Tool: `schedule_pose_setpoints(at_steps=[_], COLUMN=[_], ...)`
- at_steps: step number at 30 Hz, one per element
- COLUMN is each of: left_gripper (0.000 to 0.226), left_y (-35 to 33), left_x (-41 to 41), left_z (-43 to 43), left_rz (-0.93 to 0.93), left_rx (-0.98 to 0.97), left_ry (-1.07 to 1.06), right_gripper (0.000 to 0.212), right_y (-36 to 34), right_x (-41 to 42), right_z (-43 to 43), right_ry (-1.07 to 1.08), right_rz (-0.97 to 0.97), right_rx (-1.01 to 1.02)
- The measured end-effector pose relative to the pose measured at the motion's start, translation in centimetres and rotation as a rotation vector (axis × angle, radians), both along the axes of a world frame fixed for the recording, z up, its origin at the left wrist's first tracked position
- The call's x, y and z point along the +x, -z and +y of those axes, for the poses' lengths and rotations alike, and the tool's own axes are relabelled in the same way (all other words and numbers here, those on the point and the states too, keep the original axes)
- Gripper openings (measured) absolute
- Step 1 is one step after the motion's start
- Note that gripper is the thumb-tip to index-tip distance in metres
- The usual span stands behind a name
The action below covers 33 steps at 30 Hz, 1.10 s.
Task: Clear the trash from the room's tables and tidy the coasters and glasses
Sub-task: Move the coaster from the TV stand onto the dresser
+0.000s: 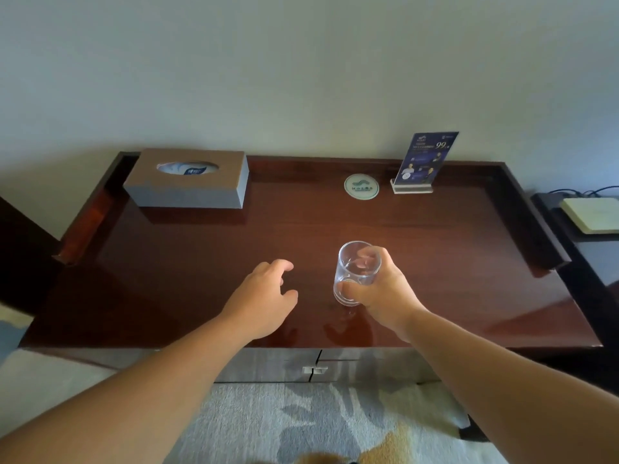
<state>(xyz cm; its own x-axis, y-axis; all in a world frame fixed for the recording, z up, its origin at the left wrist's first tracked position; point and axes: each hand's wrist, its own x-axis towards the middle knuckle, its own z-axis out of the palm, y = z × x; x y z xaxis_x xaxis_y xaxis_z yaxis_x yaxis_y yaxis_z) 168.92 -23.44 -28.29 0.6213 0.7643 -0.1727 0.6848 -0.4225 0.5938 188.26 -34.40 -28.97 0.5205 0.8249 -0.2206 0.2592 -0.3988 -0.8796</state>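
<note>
A clear empty drinking glass is tilted slightly, just above the dark wooden table, with my right hand wrapped around it from the right. My left hand hovers over the table to the left of the glass, fingers spread and curled, holding nothing. A round white coaster with a green logo lies flat near the back of the table, well beyond the glass.
A grey tissue box stands at the back left. A blue promotional card in a stand is right of the coaster. The table has raised side rims. A lower side surface with a pale box and cables lies to the right.
</note>
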Motion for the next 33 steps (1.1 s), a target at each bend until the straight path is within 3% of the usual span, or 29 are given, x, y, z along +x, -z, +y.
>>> schedule_pose_setpoints(at_steps=[14, 33], left_gripper=[0.046, 0.046], left_y=[-6.1, -1.0], left_x=[4.9, 16.3], left_z=[5.3, 14.6], left_rz=[-0.087, 0.018], left_rx=[0.113, 0.028], left_ry=[0.036, -0.073], right_gripper=[0.064, 0.067], right_y=[-7.4, -0.5], right_x=[6.6, 18.5], right_z=[5.2, 19.6], right_ry=[0.102, -0.005], right_rz=[-0.078, -0.112], right_rx=[0.099, 0.038])
